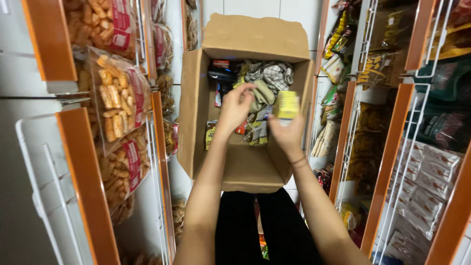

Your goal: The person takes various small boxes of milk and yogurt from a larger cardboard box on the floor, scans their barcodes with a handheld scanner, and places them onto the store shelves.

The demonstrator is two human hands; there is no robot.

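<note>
Head view: an open cardboard box sits between two shelving racks, resting against the person's dark-clothed legs, with its far flap standing up toward the white wall. Both bare arms reach into it from below.

The left hand hovers over the middle of the box with its fingers loosely curled and slightly spread, touching or just above a pale olive folded item; whether they actually grip it cannot be told.

The right hand, with a thin band at the wrist, holds a small yellow packet upright near the box's right wall, the fingers pinching its lower edge. The packet is motion-blurred.

Inside the box lie a checked black-and-white cloth at the far right, a dark object at the far left, and small wrapped packets scattered on the bottom.

On the left rack, orange-edged shelves carry clear bags of golden fried snacks. On the right rack, wire-fronted orange shelves hold dark bags and rows of pale sachets.
</note>
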